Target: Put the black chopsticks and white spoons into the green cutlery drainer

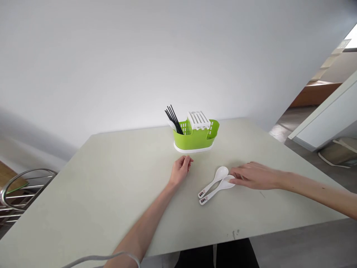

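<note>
Two white soup spoons lie side by side on the table, handles toward me on the left, with small dark and red markings on the handle ends. My right hand (252, 175) has its thumb and fingertips at the bowl of the nearer spoon (216, 190), closed on its edge. The farther spoon (213, 181) rests right beside it. My left hand (181, 169) lies on the table with its fingers curled in, holding nothing visible. Just beyond it stands a green utensil basket (192, 141) with a white base; black chopsticks (174, 120) and a white spoon (172, 125) lean in its left compartment.
A white slotted piece (199, 120) sits across the basket's middle. The pale table (125, 175) meets a white wall (139, 67) behind. A metal rack (25, 190) stands at the left. A grey cable (111, 256) crosses the left forearm at the bottom.
</note>
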Action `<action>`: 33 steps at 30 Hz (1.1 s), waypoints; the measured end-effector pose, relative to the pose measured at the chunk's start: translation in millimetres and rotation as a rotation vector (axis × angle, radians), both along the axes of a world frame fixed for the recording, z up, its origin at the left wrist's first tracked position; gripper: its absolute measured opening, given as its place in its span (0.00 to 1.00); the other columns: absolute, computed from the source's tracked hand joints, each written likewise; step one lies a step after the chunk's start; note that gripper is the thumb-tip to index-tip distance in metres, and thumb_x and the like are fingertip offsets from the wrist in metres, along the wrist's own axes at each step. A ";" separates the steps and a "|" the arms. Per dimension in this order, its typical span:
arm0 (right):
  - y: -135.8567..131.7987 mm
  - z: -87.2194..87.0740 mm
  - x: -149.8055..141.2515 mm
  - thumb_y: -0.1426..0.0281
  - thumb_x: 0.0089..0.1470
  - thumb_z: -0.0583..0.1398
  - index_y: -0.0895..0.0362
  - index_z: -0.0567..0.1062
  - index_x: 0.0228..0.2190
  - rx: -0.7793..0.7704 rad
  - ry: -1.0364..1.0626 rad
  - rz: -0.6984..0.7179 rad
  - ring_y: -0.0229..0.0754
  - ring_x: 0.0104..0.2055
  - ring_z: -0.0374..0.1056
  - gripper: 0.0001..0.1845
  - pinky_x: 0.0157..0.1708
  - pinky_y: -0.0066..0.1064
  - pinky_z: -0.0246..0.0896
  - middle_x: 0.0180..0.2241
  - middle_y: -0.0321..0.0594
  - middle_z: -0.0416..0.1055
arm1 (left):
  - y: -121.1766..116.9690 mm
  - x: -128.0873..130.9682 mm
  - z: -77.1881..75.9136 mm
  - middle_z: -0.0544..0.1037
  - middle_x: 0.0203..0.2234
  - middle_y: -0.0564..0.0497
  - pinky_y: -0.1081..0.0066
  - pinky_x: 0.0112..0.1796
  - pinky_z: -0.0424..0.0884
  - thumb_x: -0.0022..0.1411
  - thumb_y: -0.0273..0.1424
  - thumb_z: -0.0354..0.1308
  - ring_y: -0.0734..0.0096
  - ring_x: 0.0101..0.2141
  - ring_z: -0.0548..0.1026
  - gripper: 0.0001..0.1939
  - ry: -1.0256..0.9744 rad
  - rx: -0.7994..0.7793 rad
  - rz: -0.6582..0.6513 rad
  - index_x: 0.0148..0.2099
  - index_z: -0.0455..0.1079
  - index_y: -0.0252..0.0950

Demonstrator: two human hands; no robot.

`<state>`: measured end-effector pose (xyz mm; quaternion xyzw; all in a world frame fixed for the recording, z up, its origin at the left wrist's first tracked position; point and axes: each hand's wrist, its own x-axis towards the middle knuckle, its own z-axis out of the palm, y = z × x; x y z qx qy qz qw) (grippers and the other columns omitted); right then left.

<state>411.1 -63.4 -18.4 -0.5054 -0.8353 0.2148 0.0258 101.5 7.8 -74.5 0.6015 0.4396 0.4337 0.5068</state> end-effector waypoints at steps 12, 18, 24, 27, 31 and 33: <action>-7.6 6.3 -14.8 0.47 0.69 0.52 0.53 0.75 0.36 -0.424 0.351 -0.060 0.42 0.27 0.69 0.24 0.32 0.35 0.62 0.29 0.36 0.76 | -2.0 1.1 2.0 0.67 0.21 0.56 0.70 0.29 0.60 0.68 0.54 0.52 0.73 0.24 0.64 0.26 0.014 0.013 -0.013 0.35 0.73 0.36; 3.4 42.2 -22.0 0.43 0.66 0.53 0.52 0.79 0.40 -0.217 0.318 -0.144 0.41 0.26 0.67 0.29 0.28 0.31 0.57 0.26 0.36 0.75 | -2.5 0.1 0.9 0.67 0.22 0.56 0.70 0.29 0.61 0.69 0.54 0.51 0.73 0.25 0.64 0.26 0.037 0.005 -0.012 0.36 0.73 0.35; 25.7 108.8 -44.3 0.42 0.67 0.51 0.50 0.79 0.40 0.252 0.318 -0.299 0.38 0.23 0.63 0.28 0.26 0.31 0.55 0.27 0.35 0.77 | -3.3 0.5 -0.4 0.67 0.22 0.56 0.71 0.28 0.60 0.68 0.53 0.52 0.73 0.24 0.64 0.26 0.046 -0.001 -0.008 0.36 0.73 0.35; 40.2 141.4 -61.6 0.46 0.68 0.51 0.50 0.79 0.41 0.489 0.283 -0.398 0.38 0.20 0.61 0.25 0.26 0.32 0.54 0.27 0.34 0.79 | -3.9 1.0 -0.1 0.67 0.22 0.56 0.71 0.28 0.60 0.69 0.53 0.51 0.73 0.24 0.64 0.25 0.037 0.006 -0.010 0.36 0.73 0.35; 67.7 166.1 -80.6 0.53 0.71 0.51 0.52 0.78 0.43 0.781 0.141 -0.389 0.44 0.27 0.70 0.22 0.30 0.34 0.55 0.30 0.39 0.81 | -5.0 0.8 1.4 0.67 0.21 0.56 0.71 0.28 0.60 0.70 0.52 0.51 0.74 0.23 0.63 0.25 0.031 0.016 -0.009 0.36 0.73 0.35; 82.5 169.6 -86.8 0.55 0.72 0.49 0.53 0.78 0.46 0.912 0.019 -0.364 0.47 0.31 0.73 0.23 0.30 0.34 0.52 0.33 0.42 0.82 | -5.5 0.7 1.4 0.66 0.21 0.56 0.71 0.27 0.60 0.70 0.51 0.50 0.74 0.23 0.63 0.25 0.033 0.014 -0.010 0.36 0.73 0.35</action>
